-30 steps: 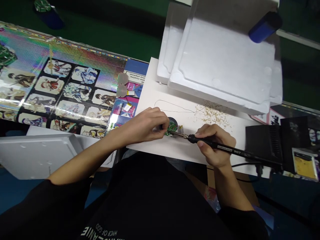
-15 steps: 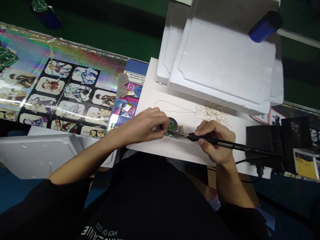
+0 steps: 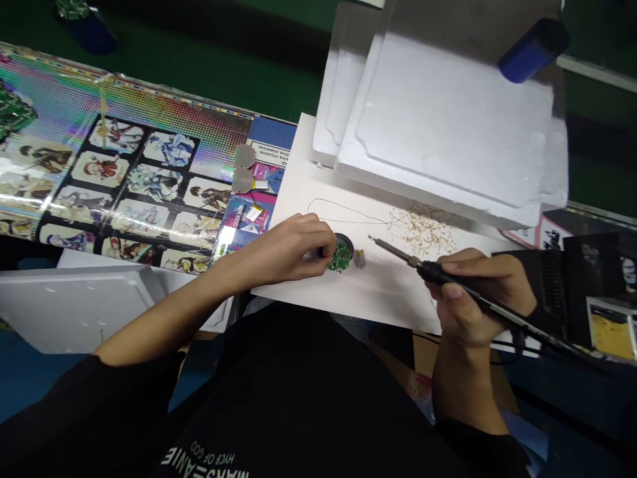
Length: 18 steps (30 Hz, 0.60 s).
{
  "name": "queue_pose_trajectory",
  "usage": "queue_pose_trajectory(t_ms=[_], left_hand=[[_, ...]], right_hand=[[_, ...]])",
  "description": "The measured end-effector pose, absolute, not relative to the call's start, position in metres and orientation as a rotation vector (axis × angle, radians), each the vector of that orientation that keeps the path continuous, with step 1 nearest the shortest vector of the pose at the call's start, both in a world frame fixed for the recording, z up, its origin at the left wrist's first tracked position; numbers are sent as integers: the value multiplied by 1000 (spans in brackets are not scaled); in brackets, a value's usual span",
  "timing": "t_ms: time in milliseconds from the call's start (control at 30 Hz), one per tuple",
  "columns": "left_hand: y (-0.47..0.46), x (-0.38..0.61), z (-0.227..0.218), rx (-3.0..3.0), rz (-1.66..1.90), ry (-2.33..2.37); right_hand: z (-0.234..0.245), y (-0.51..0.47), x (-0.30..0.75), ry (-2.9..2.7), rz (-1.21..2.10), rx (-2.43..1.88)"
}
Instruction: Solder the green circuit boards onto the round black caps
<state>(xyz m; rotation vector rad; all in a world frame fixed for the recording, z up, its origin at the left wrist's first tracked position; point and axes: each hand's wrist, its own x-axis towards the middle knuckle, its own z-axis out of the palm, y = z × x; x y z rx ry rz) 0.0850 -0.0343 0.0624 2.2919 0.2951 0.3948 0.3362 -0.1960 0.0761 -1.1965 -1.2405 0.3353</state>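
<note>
Left hand (image 3: pixel 293 252) at the centre of the white card sheet (image 3: pixel 383 295), fingers and thumb pressed together, pinching the near edge of a round black housing (image 3: pixel 344 239); fingertips partly hide the contact point. Green circuit board (image 3: pixel 341 257) sits in the housing, with a small silver-and-gold component (image 3: pixel 359 259) just beside it on the right. Right hand (image 3: pixel 480 299) wraps a soldering iron (image 3: pixel 438 272) by its black grip, fingers closed around it, thumb alongside. Iron's bare metal tip points up-left, held off the board, near but not touching it. Thin dark wire (image 3: pixel 348 212) loops across the card behind the housing; pale shavings (image 3: pixel 423 229) lie scattered to its right. White foam tray (image 3: pixel 448 119) rests on the card's far edge, with a blue cylinder (image 3: pixel 534 50) at its far corner. Holographic printed sheet (image 3: pixel 149 179) lies left; black soldering station (image 3: pixel 552 285) stands right.
</note>
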Motion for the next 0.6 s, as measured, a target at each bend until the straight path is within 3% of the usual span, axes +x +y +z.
queue_pose_trajectory(t_ms=[300,600], left_hand=[[-35,85,63,2304,396,307],[-37,82,57,2299,459,321]], right_hand=[[60,-211,293,-1343,370,-1215],[25,-187,271,-1618,198,-1331]])
